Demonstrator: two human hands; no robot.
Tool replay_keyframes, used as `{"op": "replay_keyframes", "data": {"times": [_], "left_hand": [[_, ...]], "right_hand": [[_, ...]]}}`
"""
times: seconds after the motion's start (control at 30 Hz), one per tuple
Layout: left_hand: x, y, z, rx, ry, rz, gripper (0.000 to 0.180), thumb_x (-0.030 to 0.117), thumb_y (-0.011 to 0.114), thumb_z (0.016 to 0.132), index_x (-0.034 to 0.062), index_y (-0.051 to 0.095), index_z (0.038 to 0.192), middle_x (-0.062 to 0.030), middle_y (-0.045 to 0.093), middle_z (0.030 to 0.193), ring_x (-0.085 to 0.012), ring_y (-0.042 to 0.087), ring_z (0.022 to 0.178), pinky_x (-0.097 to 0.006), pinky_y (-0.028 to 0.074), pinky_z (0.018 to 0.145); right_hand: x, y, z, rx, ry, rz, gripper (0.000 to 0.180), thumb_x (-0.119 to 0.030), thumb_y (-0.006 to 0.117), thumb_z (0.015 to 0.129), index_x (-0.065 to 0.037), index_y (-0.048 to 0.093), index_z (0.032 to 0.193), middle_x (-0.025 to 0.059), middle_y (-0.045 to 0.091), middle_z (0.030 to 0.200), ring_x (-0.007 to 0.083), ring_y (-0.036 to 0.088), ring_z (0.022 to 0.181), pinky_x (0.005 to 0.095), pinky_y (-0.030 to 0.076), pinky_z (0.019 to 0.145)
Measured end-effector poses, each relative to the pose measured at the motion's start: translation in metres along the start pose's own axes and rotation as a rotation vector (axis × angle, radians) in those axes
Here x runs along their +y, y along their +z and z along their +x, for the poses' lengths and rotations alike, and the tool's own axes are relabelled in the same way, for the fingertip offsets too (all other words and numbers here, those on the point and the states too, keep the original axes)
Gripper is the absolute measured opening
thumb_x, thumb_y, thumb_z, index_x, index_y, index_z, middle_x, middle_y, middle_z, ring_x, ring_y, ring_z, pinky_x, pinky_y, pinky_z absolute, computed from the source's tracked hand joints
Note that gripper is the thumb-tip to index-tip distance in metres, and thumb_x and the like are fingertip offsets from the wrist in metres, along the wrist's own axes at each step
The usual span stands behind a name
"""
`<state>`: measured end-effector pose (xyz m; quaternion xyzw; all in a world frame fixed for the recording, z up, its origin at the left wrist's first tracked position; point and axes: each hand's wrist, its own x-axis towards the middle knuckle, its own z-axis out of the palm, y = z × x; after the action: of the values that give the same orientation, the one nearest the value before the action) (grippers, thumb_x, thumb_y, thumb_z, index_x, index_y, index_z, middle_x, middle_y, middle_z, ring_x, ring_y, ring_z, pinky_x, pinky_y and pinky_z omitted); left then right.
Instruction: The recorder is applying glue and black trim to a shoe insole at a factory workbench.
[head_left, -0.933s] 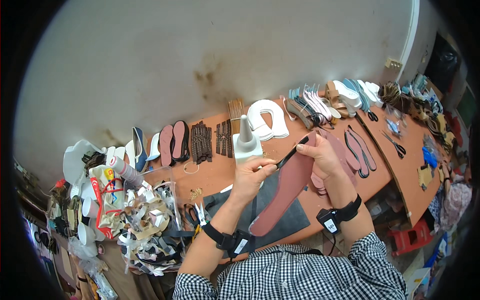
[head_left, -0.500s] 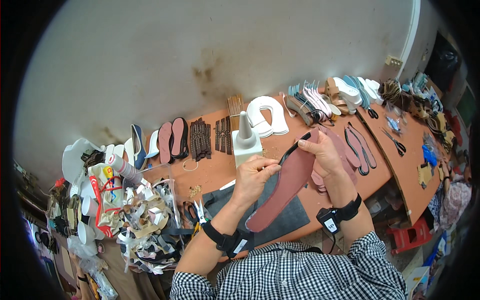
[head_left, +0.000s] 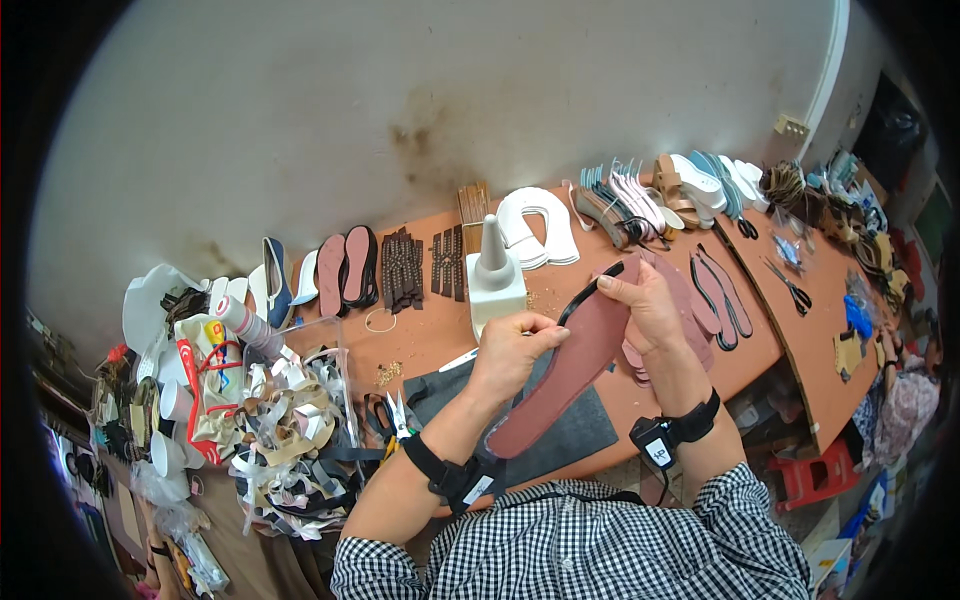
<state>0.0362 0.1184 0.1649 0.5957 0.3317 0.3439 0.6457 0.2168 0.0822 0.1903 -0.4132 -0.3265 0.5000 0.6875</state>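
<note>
A dusty-red shoe insole (head_left: 572, 372) is held slantwise above the table, its heel end low and to the left. My right hand (head_left: 650, 310) is closed on its toe end, thumb on top and fingers underneath. Along the upper left edge of that insole runs a narrow black edging strip (head_left: 588, 294). My left hand (head_left: 515, 352) is closed in a pinch at the strip's lower end, against the insole's edge. Its curled fingers partly hide the strip there. Below the insole lies a dark mat (head_left: 590, 425). More red insoles (head_left: 690, 312) lie behind my right hand.
A grey cone on a white base (head_left: 494, 262) stands just beyond my left hand. Scissors (head_left: 399, 412) with upward blades stand by my left forearm, next to a clear bin of scraps (head_left: 300, 420). Black-edged insoles (head_left: 720, 295), finished sandals and a second scissors (head_left: 790, 288) lie to the right.
My left fingertips have shifted slightly right along the insole's edge, and the thumb and finger have curled more. The insole's heel end has moved a little left. My right hand keeps its hold.
</note>
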Motion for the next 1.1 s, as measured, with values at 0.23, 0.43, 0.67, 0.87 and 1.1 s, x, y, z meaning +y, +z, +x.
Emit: {"op": "replay_keyframes", "data": {"times": [0.23, 0.43, 0.67, 0.87, 1.1], "left_hand": [[0.011, 0.001, 0.0, 0.061, -0.035, -0.16, 0.011, 0.011, 0.064, 0.079, -0.0003, 0.063, 0.077, 0.0021, 0.055, 0.066, -0.0027, 0.043, 0.055, -0.017, 0.033, 0.05], [0.012, -0.002, 0.0, 0.116, -0.01, -0.246, 0.012, 0.012, 0.062, 0.082, 0.0013, 0.062, 0.077, 0.0049, 0.05, 0.059, -0.0005, 0.033, 0.044, -0.017, 0.023, 0.04], [0.004, -0.004, -0.007, 0.076, -0.141, -0.411, 0.014, 0.014, 0.06, 0.084, 0.0002, 0.062, 0.081, 0.0055, 0.048, 0.058, -0.001, 0.033, 0.044, -0.016, 0.024, 0.039], [0.002, -0.001, -0.009, 0.052, -0.078, -0.291, 0.015, 0.013, 0.06, 0.084, -0.0011, 0.063, 0.087, 0.005, 0.048, 0.059, -0.0013, 0.034, 0.045, -0.016, 0.025, 0.039], [-0.002, 0.006, -0.016, 0.08, -0.031, -0.2, 0.014, 0.011, 0.06, 0.084, -0.0021, 0.063, 0.088, 0.0056, 0.047, 0.059, -0.0015, 0.033, 0.045, -0.017, 0.024, 0.039]], "right_hand": [[0.007, -0.027, 0.003, -0.201, 0.094, 0.246, 0.031, -0.009, 0.062, 0.08, -0.003, 0.049, 0.108, 0.0055, 0.059, 0.097, 0.0138, 0.057, 0.089, 0.029, 0.048, 0.077], [0.042, 0.014, -0.043, -0.141, 0.202, 0.259, 0.036, -0.008, 0.062, 0.08, -0.004, 0.048, 0.112, 0.0044, 0.058, 0.101, 0.0148, 0.057, 0.09, 0.0299, 0.047, 0.078], [0.043, 0.013, -0.048, -0.005, 0.078, 0.275, 0.032, 0.001, 0.06, 0.076, -0.004, 0.052, 0.107, 0.0037, 0.059, 0.098, 0.0137, 0.057, 0.089, 0.0282, 0.046, 0.081], [0.04, 0.017, -0.052, 0.018, 0.04, 0.317, 0.034, 0.003, 0.059, 0.076, -0.003, 0.05, 0.108, 0.004, 0.058, 0.097, 0.014, 0.056, 0.089, 0.0285, 0.046, 0.082], [0.041, 0.015, -0.055, 0.048, 0.072, 0.358, 0.038, 0.002, 0.057, 0.075, -0.004, 0.047, 0.111, 0.0042, 0.056, 0.098, 0.0154, 0.056, 0.091, 0.0294, 0.046, 0.083]]}}
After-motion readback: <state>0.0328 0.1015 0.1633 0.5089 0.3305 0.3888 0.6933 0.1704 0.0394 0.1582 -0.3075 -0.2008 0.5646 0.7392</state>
